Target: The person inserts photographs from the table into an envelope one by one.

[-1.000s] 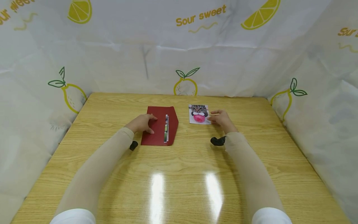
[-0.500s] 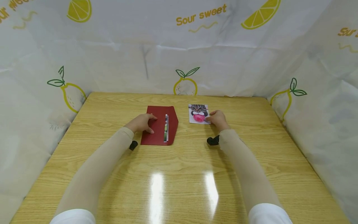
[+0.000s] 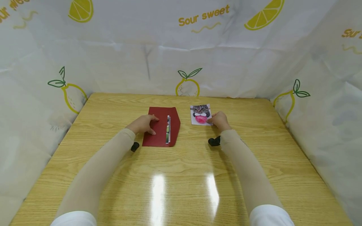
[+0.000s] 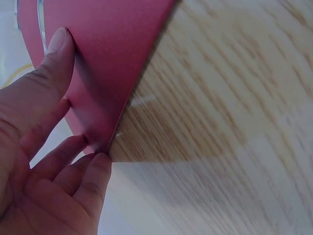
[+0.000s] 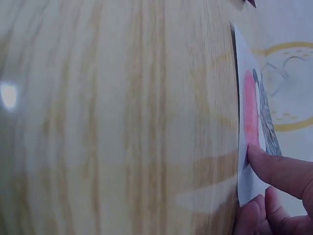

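A red envelope (image 3: 158,140) lies flat on the table, its pointed flap facing right. Through a slit near the flap a narrow strip of pictures (image 3: 168,129) shows. My left hand (image 3: 143,124) rests on the envelope's left part. In the left wrist view its thumb (image 4: 59,46) lies on the red paper, while the other fingertips touch the edge. Right of the envelope is a square photo card (image 3: 200,115) of a cat with a pink ball. My right hand (image 3: 220,120) pinches its lower right edge, thumb (image 5: 274,166) on the face and fingers at the edge.
The wooden table (image 3: 181,163) ends at the back against a white curtain (image 3: 127,62) printed with lemons. Curtain also hangs at both sides. Dark wrist-worn pieces (image 3: 214,141) show beside each wrist. Glare streaks cross the table's front.
My right hand has moved left from beside the photo card and now pinches its edge. The card has turned or tilted slightly. My left hand and the envelope stay put.
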A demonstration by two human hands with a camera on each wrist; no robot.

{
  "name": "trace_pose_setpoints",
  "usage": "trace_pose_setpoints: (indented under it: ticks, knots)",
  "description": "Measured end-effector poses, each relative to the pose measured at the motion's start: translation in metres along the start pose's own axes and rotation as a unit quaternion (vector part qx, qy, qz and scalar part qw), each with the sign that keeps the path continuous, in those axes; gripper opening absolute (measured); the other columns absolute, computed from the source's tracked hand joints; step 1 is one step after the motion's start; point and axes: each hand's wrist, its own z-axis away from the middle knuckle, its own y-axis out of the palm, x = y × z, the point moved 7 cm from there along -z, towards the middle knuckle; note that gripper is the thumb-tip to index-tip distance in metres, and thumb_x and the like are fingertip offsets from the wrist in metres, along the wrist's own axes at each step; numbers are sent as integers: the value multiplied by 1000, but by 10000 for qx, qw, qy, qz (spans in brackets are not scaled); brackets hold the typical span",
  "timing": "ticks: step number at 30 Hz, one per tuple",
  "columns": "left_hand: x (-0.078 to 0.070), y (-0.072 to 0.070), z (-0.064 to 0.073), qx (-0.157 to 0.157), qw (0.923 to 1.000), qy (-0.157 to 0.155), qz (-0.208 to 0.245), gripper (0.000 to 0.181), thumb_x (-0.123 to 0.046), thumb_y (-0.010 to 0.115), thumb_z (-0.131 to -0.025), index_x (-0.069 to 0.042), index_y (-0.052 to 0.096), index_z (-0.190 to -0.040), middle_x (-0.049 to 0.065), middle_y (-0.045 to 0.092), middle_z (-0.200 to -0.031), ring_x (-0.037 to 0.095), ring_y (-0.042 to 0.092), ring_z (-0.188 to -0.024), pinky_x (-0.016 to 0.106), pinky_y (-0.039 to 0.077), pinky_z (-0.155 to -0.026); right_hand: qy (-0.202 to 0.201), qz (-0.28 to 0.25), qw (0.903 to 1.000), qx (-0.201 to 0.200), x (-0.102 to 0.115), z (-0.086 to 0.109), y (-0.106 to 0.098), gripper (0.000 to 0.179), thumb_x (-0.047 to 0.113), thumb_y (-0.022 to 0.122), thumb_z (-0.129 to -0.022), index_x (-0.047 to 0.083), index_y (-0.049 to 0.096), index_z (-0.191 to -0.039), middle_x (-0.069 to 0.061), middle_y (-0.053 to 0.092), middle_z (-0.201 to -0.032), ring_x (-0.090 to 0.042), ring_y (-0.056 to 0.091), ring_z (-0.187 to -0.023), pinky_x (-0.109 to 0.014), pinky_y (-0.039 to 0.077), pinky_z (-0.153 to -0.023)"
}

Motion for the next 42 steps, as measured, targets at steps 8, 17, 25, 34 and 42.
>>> trace_pose_setpoints:
  ticks: [8,17,25,34,42]
  knots:
    - [0,1,0,-2,10000,8,-3,68,-16,77,-83,-8,47,-144,18,33,-154,36,31,-142,45,39,-111,-64,-1188,9929,48,-3,2,2,42,7,67,-89,1,47,-125,-13,50,-113,-20,46,-86,-26,42,-71]
    - [-2,0,1,-4,10000,-26,14,68,-15,77,-83,-8,47,-144,17,33,-154,36,32,-142,44,40,-110,-469,-2405,9684,473,3,11,-7,51,2,63,-92,7,43,-139,-14,44,-124,-8,53,-70,-25,55,-76]
    - [-1,0,2,13,10000,-52,30,68,-15,77,-83,-8,46,-144,17,37,-152,35,35,-140,43,42,-109,-780,-3071,9457,731,12,28,-11,36,1,62,-92,2,52,-127,-5,40,-107,-9,52,-78,-31,57,-87]
    - [-1,0,2,11,10000,-65,44,68,-15,77,-83,-8,47,-144,17,36,-153,35,33,-141,43,41,-109,-1020,-3054,9433,803,24,48,6,43,5,65,-91,-2,48,-130,-8,47,-115,-6,56,-78,-31,55,-91]
    - [-1,1,1,23,10000,-41,16,68,-15,77,-83,-8,47,-143,17,35,-154,35,32,-142,44,40,-111,-1410,-2911,9425,841,36,66,25,40,2,69,-88,-3,50,-123,-10,50,-112,-6,58,-73,-33,57,-86]
